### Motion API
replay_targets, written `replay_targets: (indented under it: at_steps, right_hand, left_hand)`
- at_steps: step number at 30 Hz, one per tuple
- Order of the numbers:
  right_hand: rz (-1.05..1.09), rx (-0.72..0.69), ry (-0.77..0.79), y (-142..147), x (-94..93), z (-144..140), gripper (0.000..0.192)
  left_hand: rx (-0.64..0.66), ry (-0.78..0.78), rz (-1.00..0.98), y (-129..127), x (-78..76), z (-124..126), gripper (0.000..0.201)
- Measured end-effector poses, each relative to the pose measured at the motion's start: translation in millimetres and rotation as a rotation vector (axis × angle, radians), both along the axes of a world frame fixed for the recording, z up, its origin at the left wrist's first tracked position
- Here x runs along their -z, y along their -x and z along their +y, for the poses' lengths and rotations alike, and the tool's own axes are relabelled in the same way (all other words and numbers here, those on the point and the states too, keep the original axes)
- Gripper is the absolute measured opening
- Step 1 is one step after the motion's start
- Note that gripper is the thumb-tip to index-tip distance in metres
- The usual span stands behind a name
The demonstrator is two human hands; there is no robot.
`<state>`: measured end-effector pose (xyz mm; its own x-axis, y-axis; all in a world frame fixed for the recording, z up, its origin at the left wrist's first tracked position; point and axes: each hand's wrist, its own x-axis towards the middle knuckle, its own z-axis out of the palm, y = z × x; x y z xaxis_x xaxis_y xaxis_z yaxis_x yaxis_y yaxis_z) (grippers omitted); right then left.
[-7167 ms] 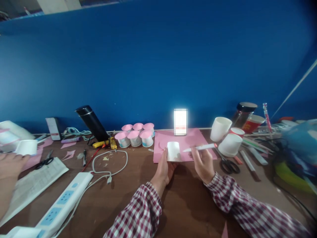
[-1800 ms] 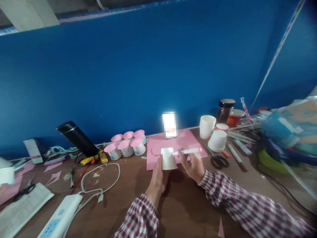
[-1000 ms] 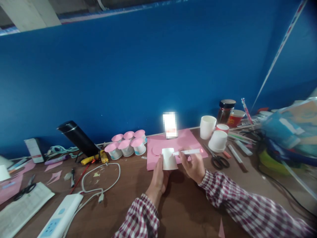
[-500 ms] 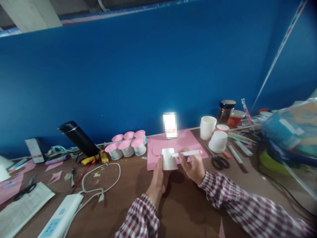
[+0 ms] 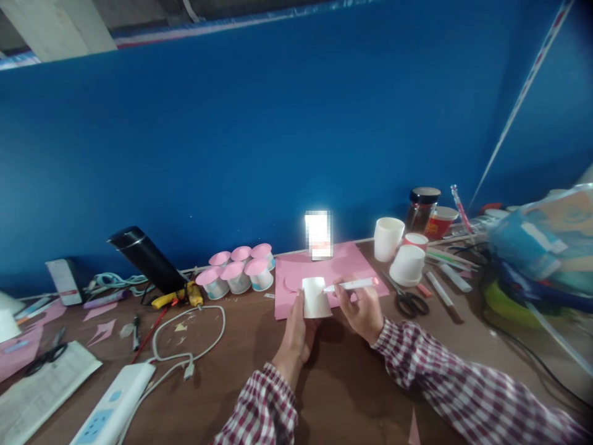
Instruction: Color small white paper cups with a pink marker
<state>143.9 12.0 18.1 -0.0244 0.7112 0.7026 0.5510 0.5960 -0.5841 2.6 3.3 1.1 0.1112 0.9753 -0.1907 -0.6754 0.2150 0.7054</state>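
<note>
At the middle of a cluttered brown desk [image 5: 343, 377], seen from the head camera: left hand [image 5: 296, 330] wrapped around the near side of a small white paper cup [image 5: 315, 297], upside down, wide mouth toward the desk, steadied just over the near edge of a pink paper sheet [image 5: 324, 272]. Right hand [image 5: 361, 309] pinching a white marker [image 5: 351, 285] between thumb and fingers, pen lying nearly level, working end pointed left and meeting the cup's wall, orange cap end trailing right. Held that way, probably, so the cup stays firm while the tip draws on it; any mark on the cup too small to make out. Both sleeves in red-and-white check.

Behind and left, six small cups with pink tops [image 5: 236, 269] clustered together, contents hidden under the pink covers. Right of the sheet, an upright white cup [image 5: 388, 238], an upturned white cup [image 5: 407, 264] and a red-rimmed one between them, insides not visible. Farther back, a dark-lidded glass jar [image 5: 422, 209] with brownish contents. Black scissors [image 5: 407, 301] flat on the desk near the right hand. On the left, a white power strip [image 5: 113, 405] and looped cable [image 5: 189, 334].
</note>
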Motion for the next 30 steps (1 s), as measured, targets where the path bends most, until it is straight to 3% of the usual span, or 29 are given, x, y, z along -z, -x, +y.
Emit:
replay_targets:
  at_steps: [18, 30]
  right_hand:
    - [0.047, -0.029, 0.004, 1.8, -1.3, -4.6, 0.018]
    - [0.023, -0.081, 0.067, 6.7, -0.5, -10.5, 0.018]
  left_hand:
    - [0.004, 0.009, -0.075, 2.0, 0.7, 2.9, 0.046]
    - [0.024, -0.07, -0.071, 0.2, 0.5, 0.9, 0.046]
